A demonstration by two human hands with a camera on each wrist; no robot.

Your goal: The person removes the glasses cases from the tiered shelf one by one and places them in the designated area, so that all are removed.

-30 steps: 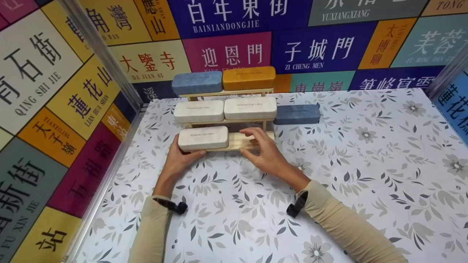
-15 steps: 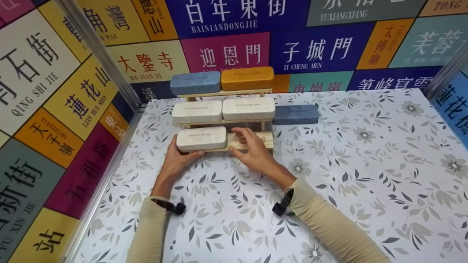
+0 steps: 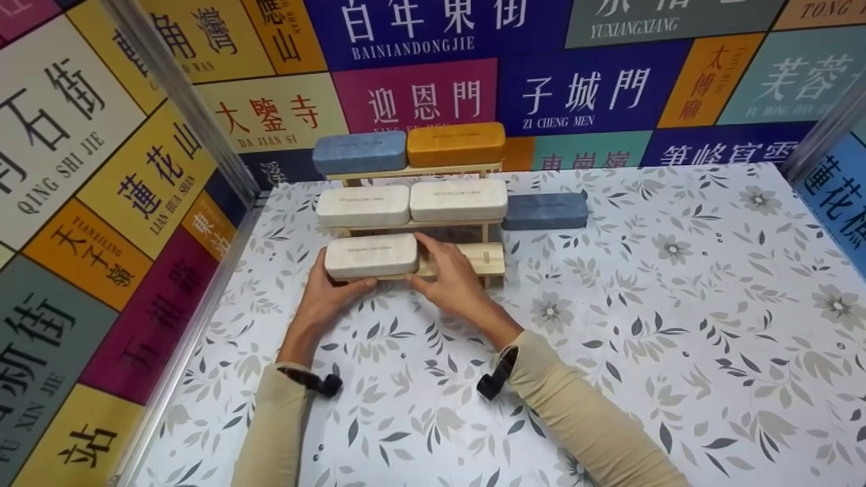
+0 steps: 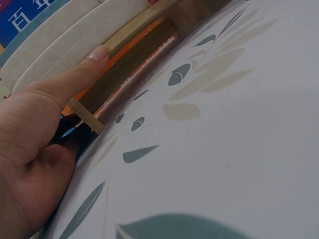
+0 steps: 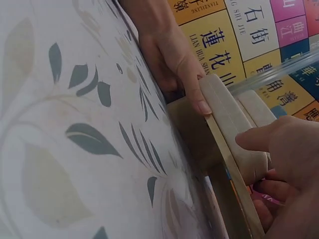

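Note:
A white glasses case (image 3: 372,254) lies at the left on the lowest tier of a wooden stepped rack (image 3: 487,259). My left hand (image 3: 323,287) holds its left end, the thumb along the front near the tier's edge; in the left wrist view the left hand's other fingers are mostly hidden behind the rack. At the case's right end is my right hand (image 3: 450,274), thumb at the front and fingers curled behind. The right wrist view has the right thumb against the case's front (image 5: 229,117). The right half of that tier is bare wood.
Two white cases (image 3: 459,201) fill the middle tier. On the top tier sit a blue case (image 3: 360,151) and an orange case (image 3: 456,145). Another blue case (image 3: 545,212) lies on the flowered tablecloth (image 3: 676,318) right of the rack. Sign-printed walls (image 3: 416,95) stand behind and left.
My right hand has moved left along the lowest tier to the right end of the front white case. My left hand has stayed at the left end.

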